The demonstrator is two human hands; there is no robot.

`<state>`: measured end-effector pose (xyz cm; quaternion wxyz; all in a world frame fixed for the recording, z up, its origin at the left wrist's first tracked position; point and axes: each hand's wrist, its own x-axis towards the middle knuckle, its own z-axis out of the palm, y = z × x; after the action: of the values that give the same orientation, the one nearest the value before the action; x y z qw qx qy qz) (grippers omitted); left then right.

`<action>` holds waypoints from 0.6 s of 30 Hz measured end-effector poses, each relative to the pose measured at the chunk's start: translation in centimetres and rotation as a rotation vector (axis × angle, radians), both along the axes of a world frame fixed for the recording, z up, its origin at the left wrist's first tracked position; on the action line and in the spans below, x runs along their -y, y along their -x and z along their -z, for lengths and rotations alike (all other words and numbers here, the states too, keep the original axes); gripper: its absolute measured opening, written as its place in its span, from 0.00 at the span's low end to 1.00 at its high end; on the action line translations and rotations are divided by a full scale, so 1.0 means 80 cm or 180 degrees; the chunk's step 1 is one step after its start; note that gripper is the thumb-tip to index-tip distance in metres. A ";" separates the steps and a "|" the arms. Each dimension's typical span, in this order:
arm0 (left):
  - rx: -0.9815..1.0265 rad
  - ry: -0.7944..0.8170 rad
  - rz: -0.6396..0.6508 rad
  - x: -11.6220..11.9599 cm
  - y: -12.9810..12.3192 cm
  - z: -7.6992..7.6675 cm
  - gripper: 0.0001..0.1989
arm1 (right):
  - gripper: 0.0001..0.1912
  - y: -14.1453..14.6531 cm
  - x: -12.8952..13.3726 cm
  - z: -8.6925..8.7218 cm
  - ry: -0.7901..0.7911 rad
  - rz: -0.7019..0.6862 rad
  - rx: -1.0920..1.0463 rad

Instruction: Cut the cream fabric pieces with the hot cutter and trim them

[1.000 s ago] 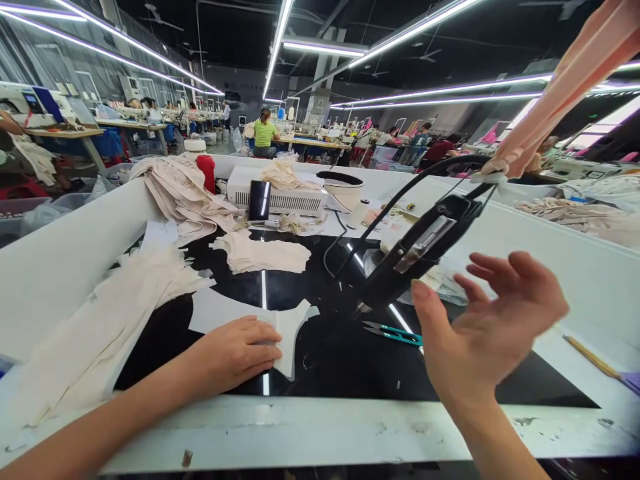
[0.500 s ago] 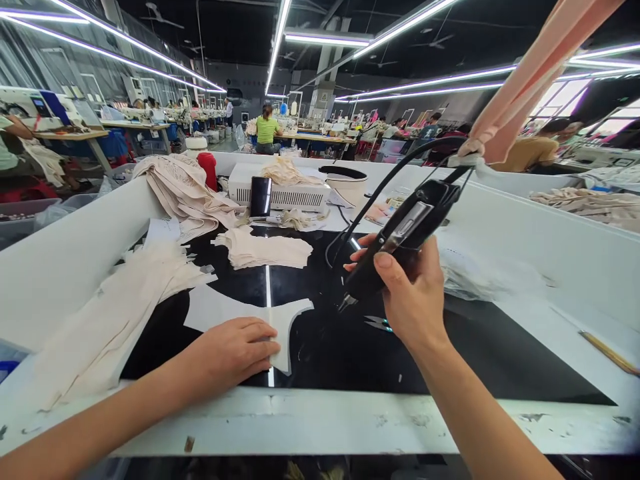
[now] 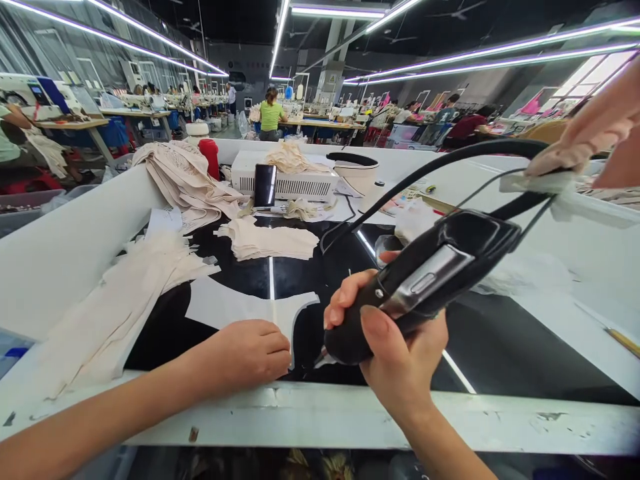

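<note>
On the black work surface (image 3: 490, 340) lies a white cut piece (image 3: 225, 301) with curved edges. My left hand (image 3: 260, 352) rests on its lower right part, fingers curled and pressed together at the edge; what they pinch, if anything, is hidden. My right hand (image 3: 400, 347) is wrapped round a black handheld tool (image 3: 415, 287) with a metal plate and a cable. Its pointed metal tip is just right of the white piece, low over the black surface. Pale cloth is tied to the tool's cable end.
Stacked cream pieces (image 3: 273, 240) lie behind the white piece, with a larger cream pile (image 3: 115, 293) at left. Farther back are a phone (image 3: 265, 185), a white vented box (image 3: 305, 183), a red object (image 3: 209, 159) and draped fabric (image 3: 185, 177). Plastic bags lie right.
My right hand has brought the black tool down and closer, its tip now near the white piece. My left hand's fingers have curled in at the piece's right edge. The view has shifted slightly.
</note>
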<state>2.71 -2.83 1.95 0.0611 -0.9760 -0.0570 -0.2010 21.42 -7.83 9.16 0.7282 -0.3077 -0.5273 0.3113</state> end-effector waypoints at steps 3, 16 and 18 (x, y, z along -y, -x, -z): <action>0.0100 -0.0054 -0.0024 0.000 -0.002 0.006 0.12 | 0.24 0.010 0.006 0.006 -0.0053 -0.0101 -0.0121; 0.0460 0.0901 -0.0222 0.003 0.000 0.002 0.08 | 0.22 0.030 0.000 0.019 -0.0187 0.0013 -0.0162; 0.0457 0.0937 -0.0222 0.003 -0.001 0.003 0.08 | 0.23 0.030 -0.001 0.020 -0.0145 0.0127 -0.0143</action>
<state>2.76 -3.09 1.75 -0.0798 -0.9550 -0.1239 -0.2576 19.00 -7.72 7.58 0.7528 -0.2943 -0.5116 0.2915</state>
